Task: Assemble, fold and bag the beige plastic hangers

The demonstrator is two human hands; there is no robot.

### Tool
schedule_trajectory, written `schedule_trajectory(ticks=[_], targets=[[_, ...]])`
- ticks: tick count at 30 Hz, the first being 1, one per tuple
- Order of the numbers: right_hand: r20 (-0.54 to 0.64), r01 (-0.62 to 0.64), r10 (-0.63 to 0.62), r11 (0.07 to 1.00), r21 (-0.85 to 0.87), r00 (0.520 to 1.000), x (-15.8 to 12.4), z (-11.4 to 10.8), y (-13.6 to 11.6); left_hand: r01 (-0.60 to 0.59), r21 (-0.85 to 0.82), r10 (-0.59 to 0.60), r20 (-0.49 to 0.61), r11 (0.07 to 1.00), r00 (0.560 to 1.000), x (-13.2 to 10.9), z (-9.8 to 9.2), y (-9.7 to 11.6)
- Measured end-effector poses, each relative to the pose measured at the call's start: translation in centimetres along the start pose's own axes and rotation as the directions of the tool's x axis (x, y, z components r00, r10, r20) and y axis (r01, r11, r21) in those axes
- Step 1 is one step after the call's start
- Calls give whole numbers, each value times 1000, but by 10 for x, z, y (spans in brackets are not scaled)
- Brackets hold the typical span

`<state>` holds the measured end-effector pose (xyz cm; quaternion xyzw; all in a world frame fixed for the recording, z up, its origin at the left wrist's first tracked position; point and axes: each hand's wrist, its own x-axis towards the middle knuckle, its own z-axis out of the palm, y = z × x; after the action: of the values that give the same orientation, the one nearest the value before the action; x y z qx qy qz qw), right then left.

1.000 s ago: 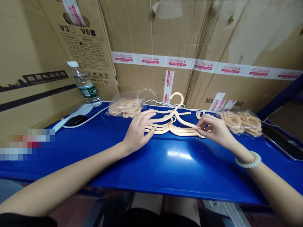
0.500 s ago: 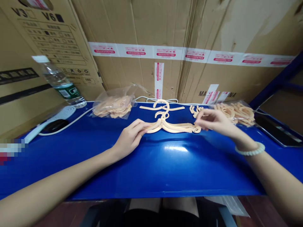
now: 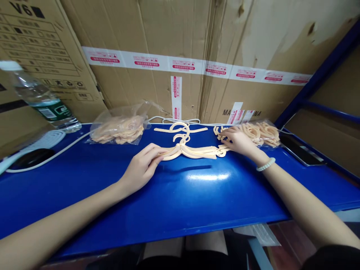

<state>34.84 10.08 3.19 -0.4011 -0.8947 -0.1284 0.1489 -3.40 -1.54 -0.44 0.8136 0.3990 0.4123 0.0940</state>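
Hangers [image 3: 197,152] 12 o'clock on worktop [image 3: 157,210]; L hand [image 3: 140,165] pinches their 9 o'clock ends, prob. steadying them. R hand [image 3: 239,141] at small pcs [image 3: 216,131], 1 o'clock, prob. kept w/in reach; grip unclear.

The surface [image 3: 180,206] is gleaming glossy; the hangers [image 3: 197,152] are showing what may be smooth plastic; cardboard [image 3: 135,88] is looking matt.
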Motion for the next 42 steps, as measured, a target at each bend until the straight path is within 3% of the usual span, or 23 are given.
schedule_trajectory(ticks=[5, 9, 13, 16, 19, 21, 24, 26, 29, 36, 42], targets=[[83, 5, -2, 999, -39, 997, 9, 6, 3, -3, 3, 3, -3, 1000, 1000, 1, 1, 1], [74, 19, -14, 998, -67, 997, 11, 9, 5, -10, -8, 10, -3, 1000, 1000, 2, 1, 1], [-70, 17, -15, 1000, 26, 997, 10, 9, 5, -14, -7, 14, -2, 1000, 1000, 1, 0, 0], [-234, -55, 114, 968, 246, 965, 9, 6, 1, -7, -4, 7, -3, 1000, 1000, 1, 0, 0], [-288, -160, 376, 809, 566, 881, 6, 0, -12, 10, -13, -10, 4, 1000, 1000, 1, -1, 1], [-246, -174, 526, 625, 761, 814, 5, -6, -23, 25, -18, -25, 0, 1000, 1000, 1, -1, 1], [-149, -134, 647, 367, 921, 748, 3, -18, -41, 40, -19, -40, -18, 999, 999, 2, -1, 1], [-54, -109, 680, 196, 975, 731, 3, -24, -52, 46, -17, -46, -30, 999, 998, 2, -1, 1], [104, -118, 649, -23, 993, 754, 3, -29, -62, 57, -20, -58, -46, 998, 997, 2, -1, 0], [306, -236, 564, -195, 952, 767, 3, -24, -67, 67, -28, -69, -98, 997, 993, 4, -3, 2], [374, -322, 417, -193, 927, 828, 2, -25, -72, 45, 0, -45, -133, 999, 990, 5, -3, 1]])
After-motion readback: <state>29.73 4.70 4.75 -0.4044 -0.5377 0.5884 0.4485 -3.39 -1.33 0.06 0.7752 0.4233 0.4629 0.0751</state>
